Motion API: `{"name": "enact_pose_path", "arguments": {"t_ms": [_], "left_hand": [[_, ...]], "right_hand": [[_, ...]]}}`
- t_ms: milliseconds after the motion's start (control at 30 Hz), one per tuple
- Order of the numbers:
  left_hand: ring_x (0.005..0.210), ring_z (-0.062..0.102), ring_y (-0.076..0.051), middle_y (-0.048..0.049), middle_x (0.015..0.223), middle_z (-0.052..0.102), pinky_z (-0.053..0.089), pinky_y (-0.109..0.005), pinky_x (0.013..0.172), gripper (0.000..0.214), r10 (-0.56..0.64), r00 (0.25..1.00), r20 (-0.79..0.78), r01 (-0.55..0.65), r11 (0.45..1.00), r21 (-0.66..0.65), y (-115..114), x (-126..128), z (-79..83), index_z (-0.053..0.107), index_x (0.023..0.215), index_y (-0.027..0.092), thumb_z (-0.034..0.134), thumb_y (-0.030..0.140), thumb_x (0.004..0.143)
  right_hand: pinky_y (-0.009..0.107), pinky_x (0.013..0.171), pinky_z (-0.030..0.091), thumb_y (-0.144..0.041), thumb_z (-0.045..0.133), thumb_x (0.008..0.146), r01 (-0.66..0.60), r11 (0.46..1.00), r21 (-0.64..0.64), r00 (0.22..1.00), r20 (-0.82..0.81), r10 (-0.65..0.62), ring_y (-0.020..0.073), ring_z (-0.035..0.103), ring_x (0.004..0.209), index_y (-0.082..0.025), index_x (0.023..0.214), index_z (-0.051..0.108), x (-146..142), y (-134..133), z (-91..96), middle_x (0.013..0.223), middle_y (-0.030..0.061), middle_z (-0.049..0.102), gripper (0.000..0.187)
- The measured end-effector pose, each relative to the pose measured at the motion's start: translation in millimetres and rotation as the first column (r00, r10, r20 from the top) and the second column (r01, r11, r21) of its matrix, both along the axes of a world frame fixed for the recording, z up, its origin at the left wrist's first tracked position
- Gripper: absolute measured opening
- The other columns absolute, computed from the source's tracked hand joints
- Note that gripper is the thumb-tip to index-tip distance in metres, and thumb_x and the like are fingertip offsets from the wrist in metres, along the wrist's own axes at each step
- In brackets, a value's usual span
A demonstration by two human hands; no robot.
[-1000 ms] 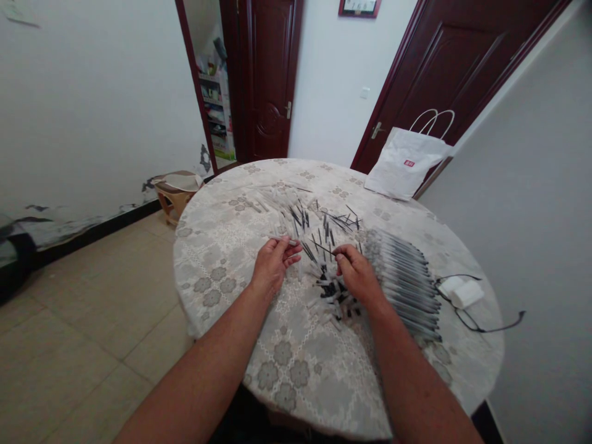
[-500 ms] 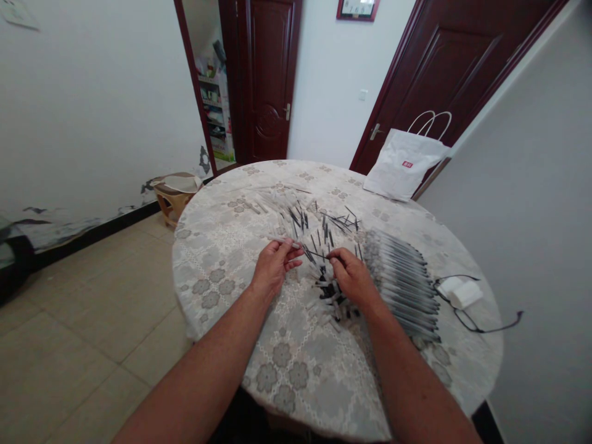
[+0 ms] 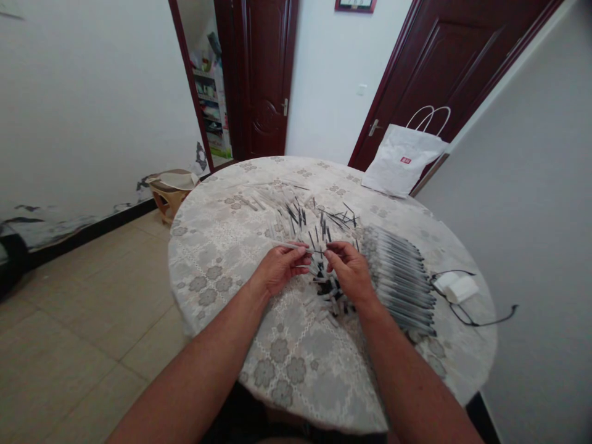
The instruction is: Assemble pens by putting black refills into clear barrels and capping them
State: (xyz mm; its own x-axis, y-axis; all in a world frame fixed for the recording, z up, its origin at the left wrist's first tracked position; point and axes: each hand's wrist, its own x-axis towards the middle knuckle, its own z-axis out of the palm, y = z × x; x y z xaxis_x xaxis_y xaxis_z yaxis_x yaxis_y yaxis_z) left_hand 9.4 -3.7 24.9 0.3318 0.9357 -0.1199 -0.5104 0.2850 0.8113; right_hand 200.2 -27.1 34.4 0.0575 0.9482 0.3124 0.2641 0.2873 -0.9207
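My left hand [image 3: 283,269] is closed on a clear, whitish pen barrel [image 3: 287,245] that points out to the left. My right hand [image 3: 350,270] pinches a thin dark pen refill [image 3: 318,251], with its far end at the right end of the barrel. Whether the tip sits inside the barrel is too small to tell. Under and between the hands lies a heap of small black and clear pen pieces [image 3: 329,293]. Loose dark refills [image 3: 341,218] are scattered just beyond. Right of my right hand, many pens [image 3: 404,283] lie side by side in a stack.
More clear tubes [image 3: 256,200] lie at the far left of the round table's patterned cloth [image 3: 222,246]. Eyeglasses [image 3: 476,322] and a white folded wad [image 3: 457,287] rest at the right edge. A white paper bag [image 3: 402,163] stands at the back right. A wooden stool [image 3: 164,200] is beyond the table.
My hands have drawn closer together, and less of the refill shows between them. The left hand has shifted right with the barrel. The view has tilted slightly.
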Motion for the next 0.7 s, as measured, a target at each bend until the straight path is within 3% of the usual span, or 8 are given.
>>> {"name": "enact_pose_path", "arguments": {"t_ms": [100, 200, 300, 367, 433, 500, 600, 700], "left_hand": [[0.076, 0.072, -0.018, -0.0113, 0.088, 0.075, 0.060, -0.028, 0.069, 0.030, -0.135, 0.990, 0.031, 0.135, 0.991, 0.010, -4.8, 1.5, 1.3, 0.073, 0.100, 0.011, 0.083, 0.025, 0.076], [0.080, 0.074, -0.020, -0.0134, 0.091, 0.076, 0.060, -0.029, 0.071, 0.027, -0.188, 0.977, 0.104, 0.191, 0.981, -0.027, -5.7, 2.3, 0.8, 0.073, 0.101, 0.011, 0.081, 0.024, 0.078], [0.074, 0.073, -0.016, -0.0094, 0.091, 0.077, 0.060, -0.026, 0.068, 0.017, -0.034, 0.975, 0.221, 0.061, 0.992, -0.115, -0.4, -0.8, -0.6, 0.072, 0.096, 0.013, 0.077, 0.024, 0.083], [0.068, 0.071, -0.012, -0.0061, 0.087, 0.076, 0.059, -0.024, 0.064, 0.012, 0.086, 0.959, 0.271, -0.040, 0.984, -0.173, 4.8, -4.3, -1.7, 0.071, 0.092, 0.014, 0.073, 0.024, 0.086], [0.065, 0.070, -0.012, -0.0048, 0.085, 0.076, 0.059, -0.024, 0.061, 0.011, 0.140, 0.944, 0.299, -0.080, 0.976, -0.204, 8.8, -6.9, -2.7, 0.070, 0.090, 0.015, 0.071, 0.025, 0.088], [0.064, 0.070, -0.012, -0.0047, 0.084, 0.075, 0.059, -0.024, 0.060, 0.012, 0.145, 0.939, 0.312, -0.079, 0.973, -0.215, 10.2, -7.5, -2.9, 0.070, 0.089, 0.014, 0.069, 0.026, 0.089], [0.066, 0.070, -0.013, -0.0059, 0.083, 0.075, 0.059, -0.025, 0.058, 0.014, 0.129, 0.946, 0.298, -0.069, 0.977, -0.204, 8.3, -5.6, -1.5, 0.070, 0.089, 0.013, 0.069, 0.027, 0.090], [0.066, 0.070, -0.014, -0.0067, 0.084, 0.075, 0.059, -0.025, 0.057, 0.015, 0.129, 0.953, 0.273, -0.082, 0.981, -0.177, 6.2, -4.4, 0.7, 0.070, 0.089, 0.012, 0.069, 0.027, 0.089]], "right_hand": [[0.026, 0.063, 0.051, -0.046, 0.056, 0.093, -0.075, 0.997, -0.027, 0.997, 0.028, 0.075, 0.0126, 0.059, 0.065, -0.020, 0.115, 0.063, -8.8, -6.5, -0.4, 0.089, 0.0017, 0.067, 0.034], [0.026, 0.067, 0.053, -0.050, 0.042, 0.100, -0.188, 0.981, -0.044, 0.982, 0.020, 0.189, 0.0141, 0.062, 0.079, -0.024, 0.137, 0.052, -12.8, -13.1, 1.4, 0.115, 0.0065, 0.064, 0.047], [0.026, 0.065, 0.051, -0.048, 0.036, 0.102, -0.164, 0.986, -0.019, 0.985, 0.046, 0.164, 0.0143, 0.061, 0.079, -0.025, 0.142, 0.046, -5.5, -14.6, 7.4, 0.119, 0.0077, 0.062, 0.048], [0.028, 0.070, 0.050, -0.041, 0.046, 0.099, -0.144, 0.990, 0.003, 0.959, 0.249, 0.139, 0.0152, 0.060, 0.078, -0.023, 0.126, 0.060, 4.7, -13.1, 12.7, 0.106, 0.0063, 0.065, 0.036], [0.029, 0.078, 0.047, -0.029, 0.057, 0.092, -0.219, 0.976, -0.017, 0.832, 0.519, 0.195, 0.0168, 0.060, 0.082, -0.021, 0.103, 0.070, 14.9, -11.7, 16.6, 0.094, 0.0049, 0.067, 0.019], [0.029, 0.081, 0.045, -0.020, 0.060, 0.087, -0.303, 0.948, -0.097, 0.667, 0.689, 0.283, 0.0177, 0.061, 0.085, -0.021, 0.092, 0.073, 20.7, -11.9, 17.7, 0.089, 0.0047, 0.067, 0.014], [0.027, 0.077, 0.043, -0.018, 0.062, 0.085, -0.320, 0.925, -0.208, 0.513, 0.782, 0.353, 0.0179, 0.062, 0.083, -0.022, 0.089, 0.075, 18.5, -16.0, 15.5, 0.088, 0.0051, 0.068, 0.014], [0.027, 0.069, 0.041, -0.021, 0.063, 0.086, -0.256, 0.941, -0.222, 0.417, 0.853, 0.315, 0.0187, 0.063, 0.078, -0.022, 0.084, 0.075, 9.0, -21.6, 13.2, 0.086, 0.0065, 0.068, 0.012]]}}
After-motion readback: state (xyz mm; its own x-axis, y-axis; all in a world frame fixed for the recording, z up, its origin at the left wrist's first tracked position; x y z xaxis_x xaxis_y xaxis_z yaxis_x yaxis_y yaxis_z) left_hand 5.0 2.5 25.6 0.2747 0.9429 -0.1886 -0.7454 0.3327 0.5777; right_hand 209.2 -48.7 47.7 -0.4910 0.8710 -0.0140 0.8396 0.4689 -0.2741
